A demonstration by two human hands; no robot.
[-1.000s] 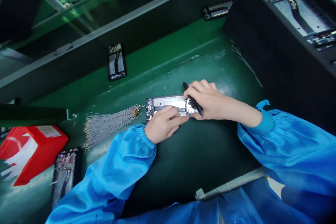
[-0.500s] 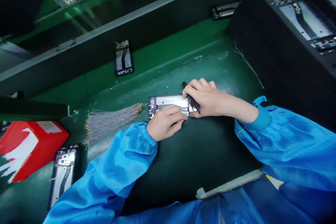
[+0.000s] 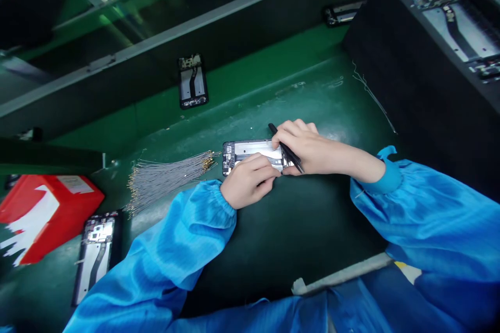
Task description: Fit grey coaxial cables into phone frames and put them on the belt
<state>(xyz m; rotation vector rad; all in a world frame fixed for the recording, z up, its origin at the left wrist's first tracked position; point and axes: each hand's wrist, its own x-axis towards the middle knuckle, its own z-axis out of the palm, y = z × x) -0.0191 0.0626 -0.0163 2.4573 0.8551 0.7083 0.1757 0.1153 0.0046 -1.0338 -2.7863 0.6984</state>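
Note:
An opened phone [image 3: 253,146] lies sideways on the green mat, its silver inside and circuit board facing up. My left hand [image 3: 250,181] rests over its near long edge, fingers curled and thumb closed against it near the right end. My right hand [image 3: 307,145] is at the phone's right end, with black tweezers [image 3: 291,153] held slantwise in the closed hand. Its fingertips touch the phone's frame. What the fingertips pinch there is hidden. Just left of the phone lies a bundle of thin grey cables [image 3: 167,177] with gold-coloured ends.
More opened phones lie at the back [image 3: 193,83], far right [image 3: 344,13] and lower left [image 3: 94,260]. A red box [image 3: 74,218] with torn white paper stands at left. A black tray [image 3: 422,78] holding phones rises on the right, beside loose cables [image 3: 375,96].
The surroundings shift slightly in the view. The tweezers lean a little differently in my right hand, their prongs now showing apart. Both hands stay at the phone.

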